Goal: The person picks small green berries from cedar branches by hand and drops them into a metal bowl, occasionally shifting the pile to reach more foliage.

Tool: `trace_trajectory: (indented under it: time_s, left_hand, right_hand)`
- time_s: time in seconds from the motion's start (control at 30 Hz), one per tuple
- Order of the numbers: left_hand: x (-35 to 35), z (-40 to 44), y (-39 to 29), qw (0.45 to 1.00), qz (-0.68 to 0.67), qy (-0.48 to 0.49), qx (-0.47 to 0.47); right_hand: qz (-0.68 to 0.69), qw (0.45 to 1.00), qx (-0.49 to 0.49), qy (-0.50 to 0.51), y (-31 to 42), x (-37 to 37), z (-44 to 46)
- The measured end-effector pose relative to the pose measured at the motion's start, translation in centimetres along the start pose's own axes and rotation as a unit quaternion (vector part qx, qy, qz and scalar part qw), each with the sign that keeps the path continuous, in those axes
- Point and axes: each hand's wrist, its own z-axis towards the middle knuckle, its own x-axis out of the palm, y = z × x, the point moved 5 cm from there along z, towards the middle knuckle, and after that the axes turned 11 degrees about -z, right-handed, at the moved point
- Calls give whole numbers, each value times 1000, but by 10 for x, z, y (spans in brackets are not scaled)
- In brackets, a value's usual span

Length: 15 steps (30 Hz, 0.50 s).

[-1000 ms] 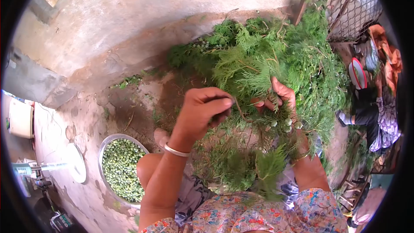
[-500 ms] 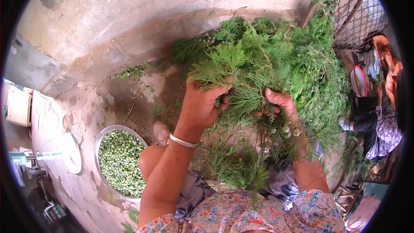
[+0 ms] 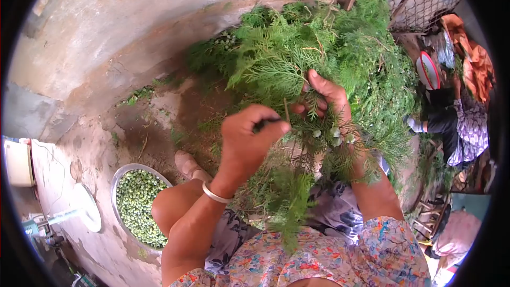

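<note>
Left hand pinches a thin twig; right hand holds a cypress sprig, green cones on its near side. Gripping by stems should leave cones exposed. A cone-filled basin stands left.

Looks like a household yard, judging by stained plaster wall at 11 o'clock, wire mesh and heaped branches at 2, patchy floor at 9.
</note>
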Motion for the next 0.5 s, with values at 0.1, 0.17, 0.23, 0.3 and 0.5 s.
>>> trace_trajectory:
  time_s: [0.1, 0.17, 0.23, 0.3, 0.5]
  left_hand:
    - [28, -12, -7, 992, -1, 102, 79]
    - [38, -15, 4, 989, -38, 132, -44]
    - [42, -15, 5, 990, -48, 119, -56]
    - [45, -14, 10, 991, -57, 105, -66]
    - [41, -7, 22, 982, -149, 62, -100]
  right_hand:
    - [22, 999, 14, -43, 0, 5, 0]
    - [51, 996, 14, -74, -2, 6, 1]
    - [26, 997, 16, -77, -3, 7, 3]
    - [-66, 993, 23, -97, 8, 9, -3]
    - [-54, 996, -24, -72, 8, 19, -7]
